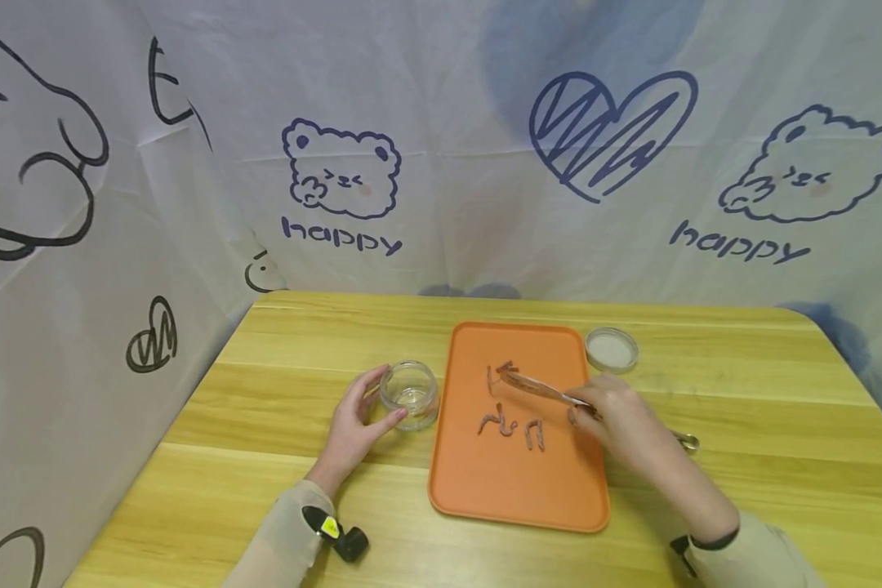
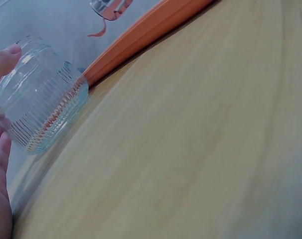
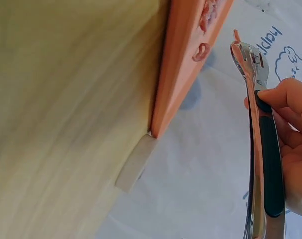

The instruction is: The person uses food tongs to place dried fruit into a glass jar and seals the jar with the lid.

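Observation:
My left hand [image 1: 358, 416] holds a clear glass jar [image 1: 410, 398] by its side, thumb and fingers around it; the jar stands open-topped on the table, left of the orange tray [image 1: 514, 498]. In the left wrist view the ribbed jar wall [image 2: 46, 104] shows between thumb and fingers. My right hand [image 1: 621, 416] grips metal tongs [image 1: 540, 387] with dark handle pads, their head over the upper part of the tray. A thin reddish worm [image 2: 97, 34] dangles from the tongs' tip in the left wrist view. Several reddish-brown worms [image 1: 532, 434] lie on the tray.
A round lid [image 1: 612, 349] with a pale inside lies on the wooden table [image 1: 764, 425], against the tray's upper right edge. White cloth [image 1: 456, 220] with drawings hangs behind the table and along its left side.

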Tool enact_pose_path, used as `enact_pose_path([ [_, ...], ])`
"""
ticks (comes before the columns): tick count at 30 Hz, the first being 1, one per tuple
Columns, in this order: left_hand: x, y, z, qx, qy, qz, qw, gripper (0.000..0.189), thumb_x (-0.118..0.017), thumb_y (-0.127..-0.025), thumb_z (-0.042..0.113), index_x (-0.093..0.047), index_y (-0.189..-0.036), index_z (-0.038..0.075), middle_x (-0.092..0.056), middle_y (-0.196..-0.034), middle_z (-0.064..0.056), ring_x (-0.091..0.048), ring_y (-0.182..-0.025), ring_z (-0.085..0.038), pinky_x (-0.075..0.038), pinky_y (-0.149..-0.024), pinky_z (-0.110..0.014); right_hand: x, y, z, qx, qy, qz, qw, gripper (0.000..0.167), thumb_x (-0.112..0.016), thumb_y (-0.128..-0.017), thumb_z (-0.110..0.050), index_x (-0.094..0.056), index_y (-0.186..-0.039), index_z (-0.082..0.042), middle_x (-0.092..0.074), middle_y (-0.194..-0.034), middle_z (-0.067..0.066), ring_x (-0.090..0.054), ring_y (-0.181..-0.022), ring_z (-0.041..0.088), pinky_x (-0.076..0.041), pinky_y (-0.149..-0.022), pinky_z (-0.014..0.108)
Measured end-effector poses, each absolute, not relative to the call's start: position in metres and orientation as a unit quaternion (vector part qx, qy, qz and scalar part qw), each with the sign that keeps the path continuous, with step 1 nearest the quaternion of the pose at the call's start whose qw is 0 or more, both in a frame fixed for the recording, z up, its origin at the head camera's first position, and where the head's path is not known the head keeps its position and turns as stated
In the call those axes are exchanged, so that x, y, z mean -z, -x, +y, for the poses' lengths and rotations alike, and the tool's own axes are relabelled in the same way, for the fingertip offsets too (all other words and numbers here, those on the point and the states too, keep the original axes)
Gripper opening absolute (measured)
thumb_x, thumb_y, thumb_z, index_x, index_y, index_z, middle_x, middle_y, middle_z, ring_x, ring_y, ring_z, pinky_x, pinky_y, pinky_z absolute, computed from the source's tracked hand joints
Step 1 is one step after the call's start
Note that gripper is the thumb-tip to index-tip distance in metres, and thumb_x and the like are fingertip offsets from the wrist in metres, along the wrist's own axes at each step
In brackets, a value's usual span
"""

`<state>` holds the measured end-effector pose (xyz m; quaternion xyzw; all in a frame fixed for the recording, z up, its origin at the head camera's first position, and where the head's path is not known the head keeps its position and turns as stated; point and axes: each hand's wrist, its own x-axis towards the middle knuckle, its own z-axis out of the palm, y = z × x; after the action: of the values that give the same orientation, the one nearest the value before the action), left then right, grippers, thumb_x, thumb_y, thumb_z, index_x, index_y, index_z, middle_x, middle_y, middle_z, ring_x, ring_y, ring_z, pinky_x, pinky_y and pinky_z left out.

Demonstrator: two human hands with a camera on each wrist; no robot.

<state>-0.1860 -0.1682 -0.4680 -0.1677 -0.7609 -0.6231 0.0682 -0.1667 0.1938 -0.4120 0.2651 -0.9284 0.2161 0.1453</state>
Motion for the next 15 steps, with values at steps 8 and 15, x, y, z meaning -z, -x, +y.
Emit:
enact_pose_path([
  [8, 0.469, 0.186, -0.168, 0.623, 0.167, -0.761, 0.068, 0.066, -0.073, -0.082, -0.001, -0.04, -0.138, -0.006, -0.041, -0.14, -0.023, -0.041, -0.129, -0.036, -0.037, -0.108, -0.037, 0.403, 0.169, 0.19, -0.217, -0.261, -0.93, 0.139, 0.018, -0.074, -0.077, 0.002, -0.072, -0.095, 0.001, -0.06, -0.077, 0.0, -0.049, -0.073, 0.014, -0.048, -0.055, 0.024],
  [15, 0.469, 0.186, -0.169, 0.627, 0.173, -0.757, 0.069, 0.066, -0.072, -0.082, -0.001, -0.039, -0.138, -0.007, -0.04, -0.14, -0.023, -0.04, -0.129, -0.039, -0.036, -0.108, -0.037, 0.396, 0.171, 0.186, -0.222, -0.271, -0.925, 0.146, 0.019, -0.072, -0.078, 0.004, -0.072, -0.097, 0.0, -0.06, -0.078, -0.001, -0.05, -0.075, 0.015, -0.05, -0.057, 0.026],
])
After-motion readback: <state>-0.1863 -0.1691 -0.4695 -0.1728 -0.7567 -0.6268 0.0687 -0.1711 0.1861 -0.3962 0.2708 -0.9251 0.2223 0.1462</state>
